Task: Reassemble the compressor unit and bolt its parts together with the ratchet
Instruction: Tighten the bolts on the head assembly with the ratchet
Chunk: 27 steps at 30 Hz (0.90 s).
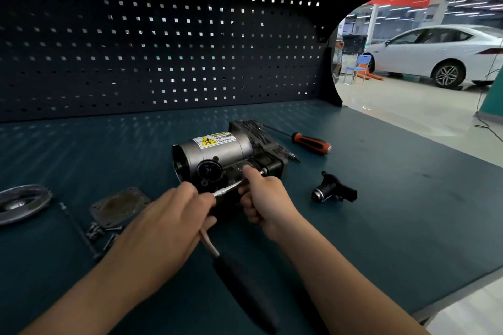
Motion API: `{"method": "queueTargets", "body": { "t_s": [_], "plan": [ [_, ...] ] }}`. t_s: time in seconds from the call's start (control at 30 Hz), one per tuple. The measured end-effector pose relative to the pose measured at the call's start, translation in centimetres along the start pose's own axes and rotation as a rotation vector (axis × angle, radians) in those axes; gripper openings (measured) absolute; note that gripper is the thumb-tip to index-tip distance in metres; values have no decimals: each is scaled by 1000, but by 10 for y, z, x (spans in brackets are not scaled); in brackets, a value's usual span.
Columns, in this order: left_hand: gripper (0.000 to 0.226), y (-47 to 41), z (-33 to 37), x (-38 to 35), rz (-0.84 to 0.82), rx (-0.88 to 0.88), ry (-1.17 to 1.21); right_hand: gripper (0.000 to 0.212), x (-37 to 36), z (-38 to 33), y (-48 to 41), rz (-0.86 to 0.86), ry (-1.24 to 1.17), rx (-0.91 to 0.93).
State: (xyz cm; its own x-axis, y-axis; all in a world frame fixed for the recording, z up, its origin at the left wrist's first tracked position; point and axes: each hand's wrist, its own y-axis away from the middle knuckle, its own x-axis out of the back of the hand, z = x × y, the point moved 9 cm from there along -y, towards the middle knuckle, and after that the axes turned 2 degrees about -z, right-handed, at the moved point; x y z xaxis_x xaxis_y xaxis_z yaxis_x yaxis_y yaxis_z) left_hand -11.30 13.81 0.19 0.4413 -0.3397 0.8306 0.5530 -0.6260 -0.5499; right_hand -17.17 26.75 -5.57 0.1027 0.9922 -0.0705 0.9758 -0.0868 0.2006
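Left hand (174,214): closed around the ratchet (217,225) near its metal neck, black grip trailing toward the person, probably to swing it in short strokes.
Right hand (261,195): fingers curled about the tool's head end, forefinger stretched onto the compressor (217,152), seemingly to steady the drive on a bolt; the bolt itself is hidden.
Compressor: lies on its side mid-bench (381,198), touching the right forefinger, just beyond both hands.
Loose parts: cover plate (119,206) and screws (103,234) left of the hands; black fitting (334,190) to the right; screwdriver (310,142) behind, all within reach.
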Motion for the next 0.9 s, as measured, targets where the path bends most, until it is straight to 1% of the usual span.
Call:
{"method": "queueTargets", "body": {
  "t_s": [0.03,0.07,0.1,0.13,0.2,0.23,0.27,0.3,0.33,0.37,0.4,0.43,0.47,0.5,0.53,0.57,0.6,0.63,0.67,0.7,0.73,0.77,0.8,0.83,0.87,0.9],
  "plan": [
    [34,1,5,0,2,-35,-22,39,-1,0,0,-6,-14,0],
    [31,1,3,0,-4,27,38,38,-2,1,0,-13,-20,-2],
    [26,1,-5,3,16,163,173,37,-2,1,0,-18,-19,-7],
    [22,2,-14,4,52,330,369,36,-2,1,0,-21,-18,-11],
    [21,9,-33,-16,102,667,875,35,-3,1,1,-30,-19,-12],
    [23,12,-39,-29,110,838,1135,35,-3,1,2,-36,-20,-11],
    [28,16,-42,-42,96,974,1343,35,-3,1,2,-41,-22,-12],
    [32,19,-41,-49,84,1059,1478,36,-2,1,2,-44,-23,-13],
    [33,20,-40,-52,66,1086,1525,37,-2,1,2,-48,-21,-13],
    [30,20,-41,-51,57,1054,1483,38,-2,1,2,-51,-16,-13],
    [23,19,-43,-45,61,975,1358,38,-1,1,2,-51,-10,-14],
    [14,15,-43,-35,81,852,1173,40,-1,1,3,-44,-1,-14],
    [7,9,-40,-20,113,678,930,42,0,1,3,-32,14,-9],
    [5,3,-29,-5,112,465,631,45,1,1,3,-17,35,5],
    [4,-1,-13,3,79,259,321,47,2,0,2,-4,55,24],
    [12,-3,1,5,62,88,106,48,2,-1,2,6,63,42],
    [23,0,10,2,23,-33,0,47,2,-2,2,12,58,55],
    [32,1,14,-1,-18,-72,-29,45,1,-3,3,12,41,61],
    [38,2,13,-3,-42,-30,10,42,0,-3,3,4,25,63],
    [40,1,8,-1,-37,83,125,41,-2,-3,3,-5,15,61],
    [38,1,-1,2,-3,245,314,39,-3,-3,3,-12,14,57],
    [36,4,-10,-2,40,430,582,38,-4,-2,3,-16,13,50],
    [30,7,-21,-13,88,631,923,37,-4,-2,3,-20,7,41],
    [28,12,-30,-27,146,832,1242,37,-4,-1,3,-23,-1,35],
    [28,17,-34,-41,171,1001,1458,38,-3,-1,2,-25,-3,31],
    [27,21,-34,-49,168,1116,1567,38,-3,-1,2,-25,2,32]
  ]
}}
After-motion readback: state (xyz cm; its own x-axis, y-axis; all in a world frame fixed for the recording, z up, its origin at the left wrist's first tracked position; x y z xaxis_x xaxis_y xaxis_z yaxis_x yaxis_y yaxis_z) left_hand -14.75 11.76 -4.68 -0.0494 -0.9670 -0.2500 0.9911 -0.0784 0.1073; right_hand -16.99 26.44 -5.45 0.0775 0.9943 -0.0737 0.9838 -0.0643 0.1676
